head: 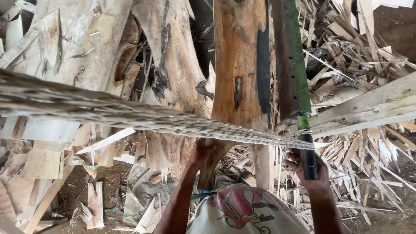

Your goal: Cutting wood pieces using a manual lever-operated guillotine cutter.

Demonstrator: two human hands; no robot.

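My left hand (203, 152) clamps orange-brown wooden slab (238, 65) upright; my right hand (303, 167) fists long green-edged blade's dark handle (308, 158). Bark strip remains; chips (346, 147) heaped.

An orange-brown wood slab (238, 65) is marked with black patches. The long blade (294, 56) is coloured green over dark rust-brown, its handle (308, 158) black. Pale tan wood scraps (355, 143) are seen. The braided rope (130, 112) is greyish-beige.
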